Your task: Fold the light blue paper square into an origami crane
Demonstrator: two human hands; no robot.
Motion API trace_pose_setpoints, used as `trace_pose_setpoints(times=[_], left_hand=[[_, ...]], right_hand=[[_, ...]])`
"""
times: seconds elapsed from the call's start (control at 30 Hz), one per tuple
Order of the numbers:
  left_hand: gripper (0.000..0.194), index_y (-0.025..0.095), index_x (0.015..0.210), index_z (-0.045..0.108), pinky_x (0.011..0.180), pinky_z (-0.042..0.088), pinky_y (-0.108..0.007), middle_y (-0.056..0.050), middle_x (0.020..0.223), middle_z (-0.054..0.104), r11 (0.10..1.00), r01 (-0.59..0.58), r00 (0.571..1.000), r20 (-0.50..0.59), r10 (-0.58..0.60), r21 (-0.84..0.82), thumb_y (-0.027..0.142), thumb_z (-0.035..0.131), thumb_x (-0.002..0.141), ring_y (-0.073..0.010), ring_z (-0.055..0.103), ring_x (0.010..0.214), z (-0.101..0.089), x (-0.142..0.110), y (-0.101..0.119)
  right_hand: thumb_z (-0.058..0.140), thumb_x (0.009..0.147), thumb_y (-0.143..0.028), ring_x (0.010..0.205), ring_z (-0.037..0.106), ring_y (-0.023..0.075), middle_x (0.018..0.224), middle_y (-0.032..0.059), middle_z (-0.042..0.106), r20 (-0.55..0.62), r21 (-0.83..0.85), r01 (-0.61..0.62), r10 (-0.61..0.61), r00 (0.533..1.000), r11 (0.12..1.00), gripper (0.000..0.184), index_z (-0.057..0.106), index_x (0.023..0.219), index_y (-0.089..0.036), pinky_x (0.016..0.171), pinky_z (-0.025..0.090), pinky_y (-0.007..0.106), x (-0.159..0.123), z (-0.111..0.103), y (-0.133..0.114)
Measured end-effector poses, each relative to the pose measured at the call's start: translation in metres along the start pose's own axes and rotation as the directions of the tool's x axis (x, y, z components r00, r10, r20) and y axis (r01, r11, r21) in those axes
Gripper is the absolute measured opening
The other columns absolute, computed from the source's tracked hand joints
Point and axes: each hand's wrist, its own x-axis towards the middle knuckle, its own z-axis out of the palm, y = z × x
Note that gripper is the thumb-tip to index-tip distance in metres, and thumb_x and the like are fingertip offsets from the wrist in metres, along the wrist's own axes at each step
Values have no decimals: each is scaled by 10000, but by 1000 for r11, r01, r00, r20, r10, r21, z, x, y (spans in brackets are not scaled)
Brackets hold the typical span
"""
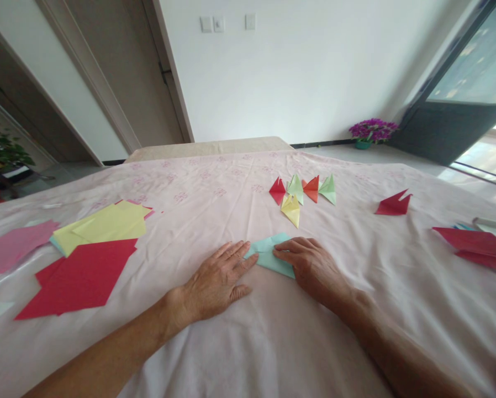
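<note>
A sheet of light-blue paper (269,257), folded over, lies flat on the tablecloth between my hands. My left hand (221,276) rests palm down with its fingers stretched out, the fingertips on the paper's left end. Over the right end, my right hand (314,268) has its fingers bent and close together on the paper. Its thumb is hidden, and so is the part of the paper under that hand. Beyond the paper stand several small folded pieces, among them a yellow one (291,209), a dark red one (277,190) and an orange one (311,188).
At the left lie red sheets (86,276), yellow sheets (107,221) and pink paper (18,243). Toward the right sit a red folded piece (394,203) and more red paper (474,241). Everything rests on a pale pink, wrinkled tablecloth (206,193). Purple flowers (372,131) stand on the floor.
</note>
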Motion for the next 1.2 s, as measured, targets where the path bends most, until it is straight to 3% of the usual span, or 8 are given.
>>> trace_pose_setpoints(times=[0.13, 0.23, 0.33, 0.43, 0.57, 1.0, 1.2], left_hand=[[618, 248, 1468, 268, 1154, 214, -460, -113, 1558, 244, 999, 11, 1000, 19, -11, -30, 438, 480, 919, -258, 225, 1429, 0, -3, -1], [603, 245, 1464, 275, 1149, 213, -469, -121, 1548, 269, 999, 13, 1000, 20, -12, -35, 459, 450, 928, -260, 227, 1429, 0, -4, -2], [590, 214, 1449, 309, 1152, 207, -460, -123, 1540, 289, 999, 4, 1000, 4, -4, -32, 457, 445, 928, -255, 224, 1430, 3, -5, -2], [580, 191, 1438, 332, 1159, 193, -441, -120, 1542, 286, 1000, 5, 1000, -4, -5, -26, 447, 441, 929, -249, 221, 1431, 5, -5, -2], [617, 221, 1465, 277, 1160, 184, -441, -103, 1559, 245, 1000, -13, 1000, -19, 13, -11, 408, 482, 914, -247, 214, 1433, 4, -6, -2], [604, 256, 1455, 297, 1157, 208, -459, -91, 1548, 281, 998, -10, 999, -32, 9, -55, 386, 508, 905, -237, 228, 1430, 0, -14, -4], [597, 256, 1452, 300, 1158, 205, -454, -86, 1550, 276, 999, -3, 999, -38, 2, -39, 365, 510, 904, -233, 234, 1428, -1, -16, -2]], right_hand=[[417, 823, -18, 1144, 559, 206, 1219, 16, 658, -57, -15, -9, 8, 998, 1000, 489, 661, 1172, -259, 982, 406, 389, -2, -9, -8], [433, 876, -99, 1332, 401, 251, 1426, 99, 480, -48, -92, 94, -99, 994, 991, 470, 526, 1334, -156, 1099, 314, 448, -5, -14, -35], [494, 916, -314, 1364, 353, 288, 1461, 163, 411, -10, -106, 165, -167, 986, 981, 525, 449, 1382, -77, 1125, 295, 464, -11, -7, -65], [508, 904, -454, 1365, 346, 313, 1475, 193, 370, 21, -118, 142, -141, 990, 983, 650, 423, 1393, -34, 1124, 303, 466, -19, 9, -78], [467, 918, -475, 1371, 337, 305, 1490, 187, 344, 28, -150, 80, -76, 997, 985, 671, 380, 1421, -40, 1125, 288, 473, -27, 21, -76], [436, 941, -427, 1367, 343, 308, 1477, 176, 371, 4, -261, 4, -3, 1000, 965, 589, 413, 1404, -62, 1122, 253, 514, -51, 18, -70], [458, 930, -392, 1276, 466, 329, 1388, 194, 495, 8, -291, -26, 29, 1000, 956, 514, 513, 1322, -64, 1073, 323, 543, -67, -6, -64]])
